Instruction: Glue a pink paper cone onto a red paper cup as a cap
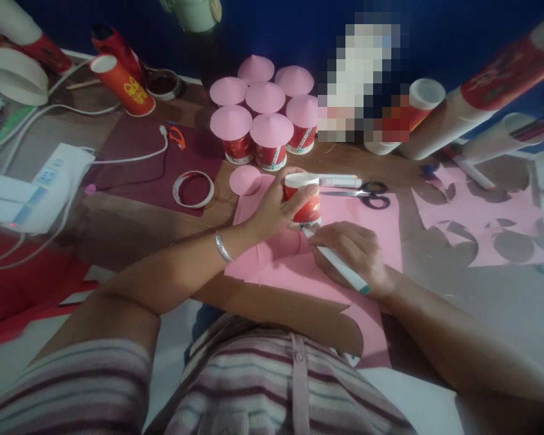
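Observation:
In my left hand (283, 202) is a short red paper cup (308, 208) with a white rim, the fingers wrapped round its side. My right hand (351, 251) grips a slim white marker-like tube (342, 269) with a teal end. Its tip meets the cup's lower edge; whether it touches, I cannot tell. Both hands are over pink paper sheets (376, 235). Just beyond them lie scissors (372, 194) with black handles and a white cylindrical tube (340, 181). A pink paper disc (245, 180) rests left of the cup.
Several red cups topped with pink paper cones (272, 130) stand at the back. A tape roll (193, 189) lies on a maroon sheet (140, 163). Left are a white device (49, 187) and cables. Pink offcuts (462, 211) and long cardboard tubes (457, 115) are on the right.

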The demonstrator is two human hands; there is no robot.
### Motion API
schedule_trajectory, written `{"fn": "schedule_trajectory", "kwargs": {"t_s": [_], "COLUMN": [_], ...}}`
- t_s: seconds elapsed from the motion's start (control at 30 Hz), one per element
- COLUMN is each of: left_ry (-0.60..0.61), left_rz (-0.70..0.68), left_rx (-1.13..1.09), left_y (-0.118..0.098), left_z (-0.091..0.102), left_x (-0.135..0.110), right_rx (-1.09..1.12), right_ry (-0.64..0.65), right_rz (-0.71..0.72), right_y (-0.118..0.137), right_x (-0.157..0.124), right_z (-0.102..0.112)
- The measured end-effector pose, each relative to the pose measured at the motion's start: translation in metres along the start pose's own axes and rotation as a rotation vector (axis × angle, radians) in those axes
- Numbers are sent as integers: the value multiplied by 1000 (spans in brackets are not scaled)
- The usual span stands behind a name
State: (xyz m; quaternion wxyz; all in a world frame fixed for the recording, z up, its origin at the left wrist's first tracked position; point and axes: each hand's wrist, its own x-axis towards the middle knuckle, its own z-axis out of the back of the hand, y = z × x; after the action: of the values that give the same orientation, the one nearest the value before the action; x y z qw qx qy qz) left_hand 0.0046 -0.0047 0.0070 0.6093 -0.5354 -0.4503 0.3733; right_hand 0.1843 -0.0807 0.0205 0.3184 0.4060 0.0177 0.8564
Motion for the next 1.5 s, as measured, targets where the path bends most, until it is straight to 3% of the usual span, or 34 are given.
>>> {"fn": "schedule_trajectory", "kwargs": {"t_s": [0.77,1.33,1.5], "left_ry": [-5,-69,-6], "left_rz": [32,145,197], "left_rx": [-28,-69,-179], "left_y": [-3,-2,2], "left_z": [0,2,4], "left_x": [-1,-1,0], "right_rx": [20,122,132], "right_ry": [5,-9,-15], "right_rz": [-15,45,49], "right_y": [0,3,3], "right_x": [0,0,-3], "right_z": [0,0,-1]}}
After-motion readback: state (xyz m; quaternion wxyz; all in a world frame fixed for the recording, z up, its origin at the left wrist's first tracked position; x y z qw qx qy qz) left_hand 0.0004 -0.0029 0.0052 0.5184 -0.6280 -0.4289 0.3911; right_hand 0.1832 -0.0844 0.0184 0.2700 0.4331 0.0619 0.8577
